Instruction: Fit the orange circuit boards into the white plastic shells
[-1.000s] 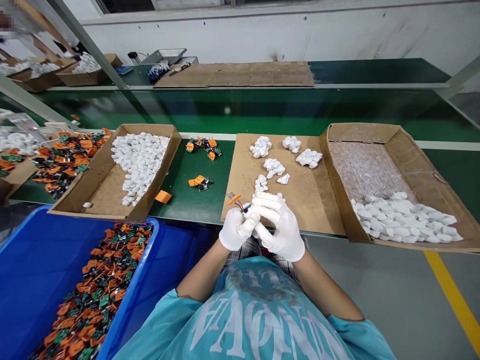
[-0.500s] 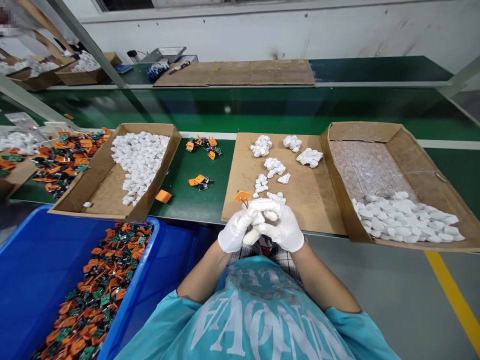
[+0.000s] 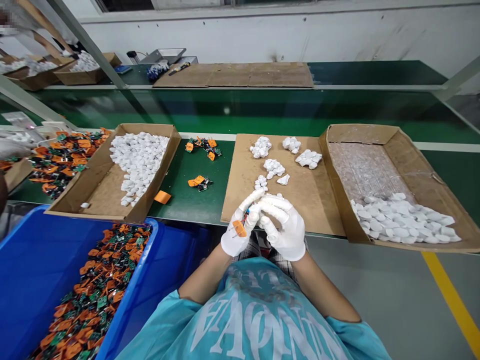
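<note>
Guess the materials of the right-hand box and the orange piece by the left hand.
Right-hand box: matte brown cardboard, by its creased walls. Orange piece by the left hand: possibly plastic, flat, evenly coloured; too small to judge finish.

Bright, with glare on green.

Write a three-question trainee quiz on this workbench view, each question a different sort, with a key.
1. Multiple choice. What lies heaped in the blue bin?
a) metal trays
b) orange-and-green circuit parts
c) cardboard sheets
2. True or false. The orange-tabbed part shows against the right hand.
3. Fill in. The right-hand cardboard tray has small pieces coloured ____ gathered toward its near end.

Key: 1 b; 2 false, it shows against the left hand; 3 white.
</note>
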`<move>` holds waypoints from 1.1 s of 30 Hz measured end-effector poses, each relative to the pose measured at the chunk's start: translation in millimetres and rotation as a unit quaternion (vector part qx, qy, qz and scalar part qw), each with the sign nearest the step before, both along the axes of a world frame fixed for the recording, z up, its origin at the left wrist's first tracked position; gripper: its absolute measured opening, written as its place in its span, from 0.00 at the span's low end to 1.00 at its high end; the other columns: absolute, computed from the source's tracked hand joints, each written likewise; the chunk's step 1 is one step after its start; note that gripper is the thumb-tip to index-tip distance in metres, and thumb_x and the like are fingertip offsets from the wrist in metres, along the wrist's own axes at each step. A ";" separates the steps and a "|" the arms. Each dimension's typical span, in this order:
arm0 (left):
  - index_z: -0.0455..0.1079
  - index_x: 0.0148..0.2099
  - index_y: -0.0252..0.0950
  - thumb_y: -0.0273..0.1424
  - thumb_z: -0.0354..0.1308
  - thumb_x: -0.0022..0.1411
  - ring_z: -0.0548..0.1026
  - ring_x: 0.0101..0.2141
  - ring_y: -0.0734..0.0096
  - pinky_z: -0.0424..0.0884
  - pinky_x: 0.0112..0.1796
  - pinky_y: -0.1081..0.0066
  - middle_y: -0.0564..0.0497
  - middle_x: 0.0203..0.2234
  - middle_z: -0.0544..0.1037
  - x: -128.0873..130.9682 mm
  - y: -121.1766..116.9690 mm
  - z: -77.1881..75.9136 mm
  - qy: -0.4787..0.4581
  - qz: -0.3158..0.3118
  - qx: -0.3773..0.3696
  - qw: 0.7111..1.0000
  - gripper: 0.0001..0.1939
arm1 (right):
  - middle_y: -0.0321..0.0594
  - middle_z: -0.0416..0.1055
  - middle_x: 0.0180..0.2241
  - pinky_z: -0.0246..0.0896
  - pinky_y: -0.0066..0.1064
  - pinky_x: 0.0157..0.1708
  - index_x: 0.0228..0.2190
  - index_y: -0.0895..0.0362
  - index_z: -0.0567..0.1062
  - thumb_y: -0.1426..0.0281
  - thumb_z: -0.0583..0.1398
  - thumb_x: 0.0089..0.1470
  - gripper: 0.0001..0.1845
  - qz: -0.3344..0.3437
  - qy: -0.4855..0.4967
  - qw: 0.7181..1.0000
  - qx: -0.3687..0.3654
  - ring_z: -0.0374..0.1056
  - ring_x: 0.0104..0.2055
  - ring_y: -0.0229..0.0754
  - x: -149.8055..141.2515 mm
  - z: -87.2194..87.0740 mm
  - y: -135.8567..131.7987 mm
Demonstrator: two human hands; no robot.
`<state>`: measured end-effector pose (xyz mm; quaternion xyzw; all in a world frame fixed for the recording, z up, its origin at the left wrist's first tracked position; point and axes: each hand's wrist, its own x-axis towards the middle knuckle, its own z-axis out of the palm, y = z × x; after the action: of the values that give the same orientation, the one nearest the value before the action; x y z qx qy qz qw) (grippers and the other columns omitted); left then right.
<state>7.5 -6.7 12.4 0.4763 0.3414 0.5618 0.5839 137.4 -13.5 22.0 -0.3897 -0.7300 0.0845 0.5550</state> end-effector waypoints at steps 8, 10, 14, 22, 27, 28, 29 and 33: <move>0.70 0.56 0.38 0.52 0.58 0.56 0.66 0.59 0.53 0.62 0.60 0.60 0.43 0.55 0.72 -3.1 1.4 1.6 0.088 -0.003 0.014 0.996 0.33 | 0.42 0.77 0.42 0.69 0.41 0.49 0.46 0.50 0.72 0.72 0.58 0.57 0.15 0.000 -0.005 1.000 0.000 0.74 0.45 0.45 0.2 3.0 1.3; 0.69 0.57 0.37 0.53 0.58 0.56 0.66 0.59 0.53 0.61 0.60 0.59 0.42 0.56 0.72 -3.2 1.9 1.2 0.098 -0.014 0.013 0.995 0.33 | 0.42 0.76 0.42 0.70 0.40 0.47 0.47 0.49 0.72 0.73 0.57 0.56 0.16 0.008 -0.030 0.999 0.018 0.74 0.45 0.45 1.5 6.6 2.2; 0.69 0.57 0.36 0.53 0.56 0.57 0.69 0.56 0.53 0.64 0.58 0.61 0.42 0.54 0.73 -4.0 2.0 1.4 0.094 -0.031 0.006 0.995 0.33 | 0.41 0.76 0.40 0.71 0.39 0.45 0.44 0.49 0.73 0.72 0.56 0.57 0.13 0.024 -0.026 0.999 -0.006 0.74 0.43 0.44 3.1 14.2 1.2; 0.74 0.42 0.36 0.55 0.54 0.57 0.74 0.30 0.66 0.71 0.38 0.65 0.49 0.26 0.76 -12.8 1.9 8.9 0.107 -0.060 -0.012 0.992 0.28 | 0.39 0.74 0.39 0.69 0.37 0.41 0.43 0.48 0.74 0.73 0.58 0.55 0.13 0.053 -0.067 0.996 -0.016 0.72 0.41 0.43 6.7 19.4 0.4; 0.57 0.18 0.38 0.61 0.46 0.57 0.53 0.15 0.78 0.56 0.21 0.71 0.56 0.11 0.56 -16.4 0.3 6.6 0.061 -0.146 -0.042 0.986 0.33 | 0.45 0.70 0.47 0.65 0.47 0.51 0.49 0.49 0.70 0.64 0.61 0.54 0.20 0.072 -0.064 0.995 0.002 0.66 0.53 0.51 16.1 23.0 9.9; 0.55 0.17 0.38 0.62 0.45 0.56 0.53 0.15 0.78 0.55 0.20 0.71 0.57 0.10 0.54 -15.7 0.4 6.2 0.064 -0.156 -0.047 0.985 0.34 | 0.45 0.71 0.47 0.65 0.47 0.51 0.51 0.50 0.69 0.64 0.61 0.54 0.22 0.109 -0.071 0.992 0.004 0.66 0.54 0.50 15.5 22.2 12.3; 0.53 0.16 0.38 0.64 0.46 0.54 0.52 0.15 0.79 0.54 0.19 0.71 0.57 0.10 0.53 -14.3 0.7 5.8 0.068 -0.160 -0.055 0.983 0.35 | 0.44 0.72 0.46 0.66 0.45 0.51 0.51 0.50 0.68 0.65 0.62 0.54 0.22 0.143 -0.074 0.987 0.004 0.67 0.53 0.49 14.0 20.6 14.4; 0.61 0.17 0.37 0.68 0.44 0.49 0.61 0.17 0.75 0.64 0.22 0.70 0.55 0.10 0.58 -4.8 1.7 1.7 0.016 -0.153 -0.109 0.982 0.37 | 0.41 0.75 0.41 0.69 0.37 0.45 0.47 0.50 0.70 0.67 0.63 0.55 0.17 0.146 -0.043 0.988 0.003 0.72 0.46 0.43 5.2 10.1 17.4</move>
<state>2.7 -5.0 14.1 0.4655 0.3330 0.4177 0.7056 142.6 3.9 32.1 -0.2808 -0.8027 0.1456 0.5056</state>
